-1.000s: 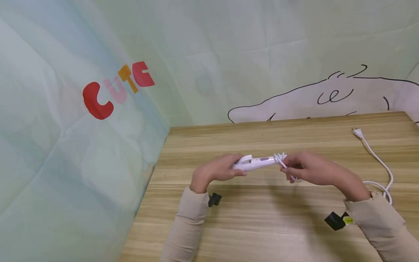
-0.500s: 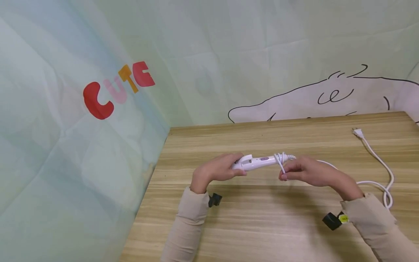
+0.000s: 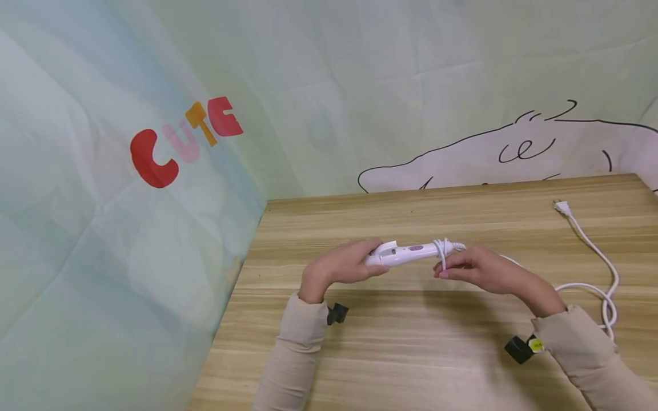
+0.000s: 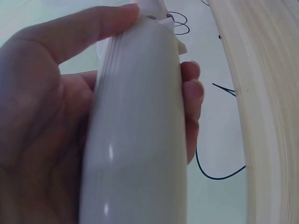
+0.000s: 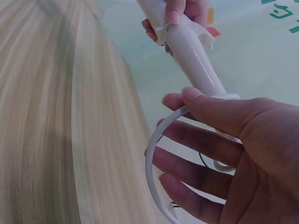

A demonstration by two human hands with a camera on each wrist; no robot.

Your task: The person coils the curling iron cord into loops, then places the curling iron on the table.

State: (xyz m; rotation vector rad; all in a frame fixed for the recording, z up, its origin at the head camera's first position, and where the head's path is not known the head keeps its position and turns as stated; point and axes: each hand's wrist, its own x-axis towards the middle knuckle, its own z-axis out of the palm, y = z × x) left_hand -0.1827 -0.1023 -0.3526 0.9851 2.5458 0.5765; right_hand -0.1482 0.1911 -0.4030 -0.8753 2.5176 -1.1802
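Observation:
My left hand (image 3: 346, 262) grips a white curling iron (image 3: 411, 254) by its thick barrel, seen close in the left wrist view as a smooth white cylinder (image 4: 140, 121). The iron is held above the table, roughly level, with a lever and a purple-grey button facing up. Its white power cord (image 5: 149, 163) winds round the handle's right end in several turns. At that end my right hand (image 3: 475, 268) pinches the cord between thumb and index finger. In the right wrist view its other fingers (image 5: 196, 172) are spread loosely behind the cord.
The cord's free part (image 3: 591, 248) lies on the wooden table (image 3: 390, 354) at the right, crossing itself in a loop. Its two-prong plug (image 3: 562, 208) is near the back edge. Printed fabric walls (image 3: 329, 114) rise behind and left of the table.
My right hand has drawn down and slightly left with the cord, pulling its loop in against the handle. The handle's ribbed cord end has come into sight. My left hand stays almost still.

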